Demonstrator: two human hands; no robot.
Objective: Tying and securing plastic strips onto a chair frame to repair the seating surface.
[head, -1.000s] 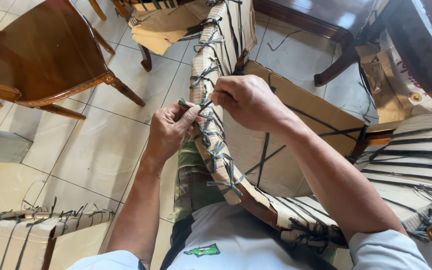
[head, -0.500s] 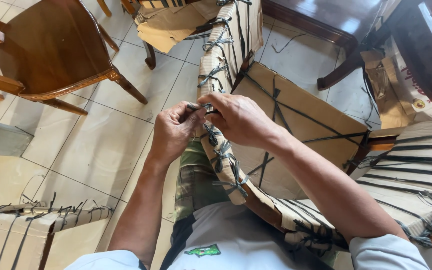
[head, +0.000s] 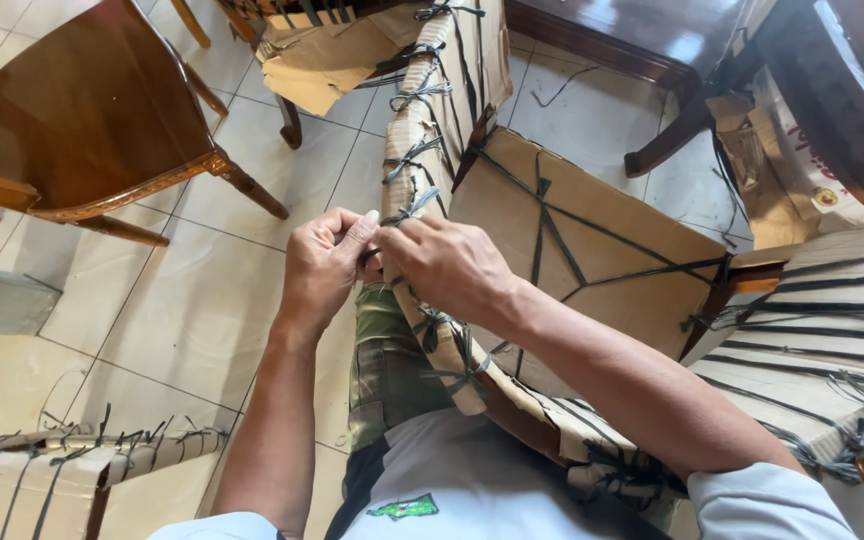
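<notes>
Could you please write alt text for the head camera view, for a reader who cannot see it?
Two bare hands, left hand and right hand, pinch a dark strap on a cardboard-wrapped chair frame above a tiled floor. A bare wooden chair stands at upper left.

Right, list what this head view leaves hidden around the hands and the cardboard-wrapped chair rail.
- Black plastic strap at the tan cardboard-wrapped rail: its knot is covered by the left hand and right hand.
- Right hand's fingertips: tucked behind the rail.
- Rail's lower end: cut off behind the right forearm.
</notes>
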